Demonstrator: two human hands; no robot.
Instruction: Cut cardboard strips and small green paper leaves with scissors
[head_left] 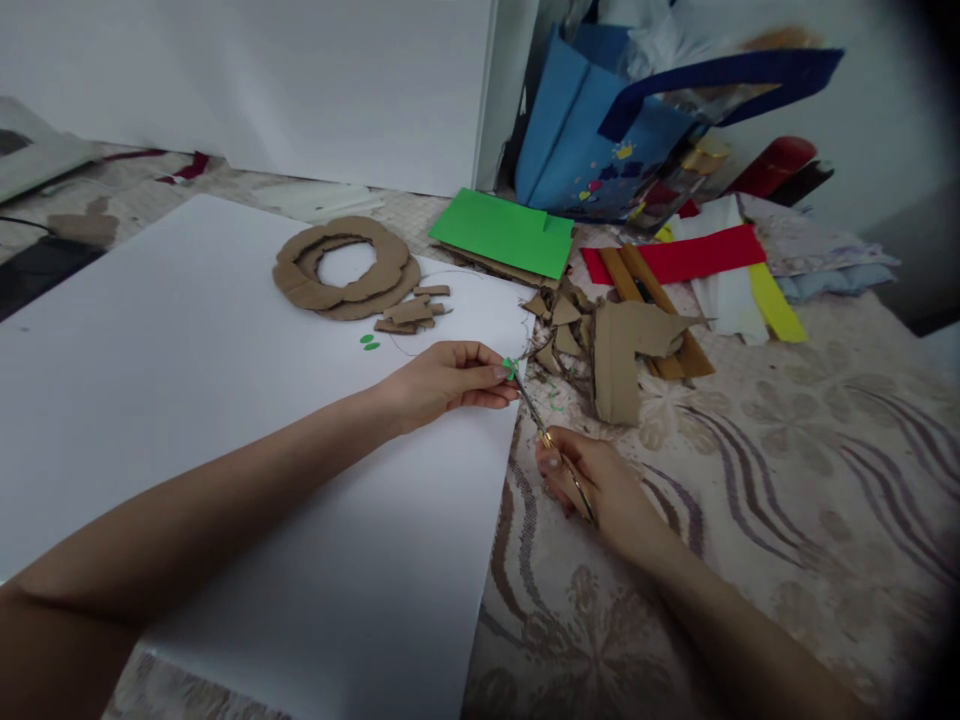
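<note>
My left hand (457, 378) pinches a small green paper piece (510, 369) over the right edge of a large white sheet (300, 480). A pair of scissors (534, 412) is gripped in my right hand (581, 478), its tips touching the green piece. Two small green ovals (368, 342) lie on the sheet behind my left hand. Two stacked cardboard rings (386, 262) with wavy edges sit farther back, beside several short cardboard strips (407, 313).
Green sheets (502, 232) lie behind my hands. Cardboard scraps (566, 315) and a larger cardboard piece (616, 370) are to the right, near red strips (705, 255). A blue bag (600, 130) stands at the back on the patterned cloth (750, 470).
</note>
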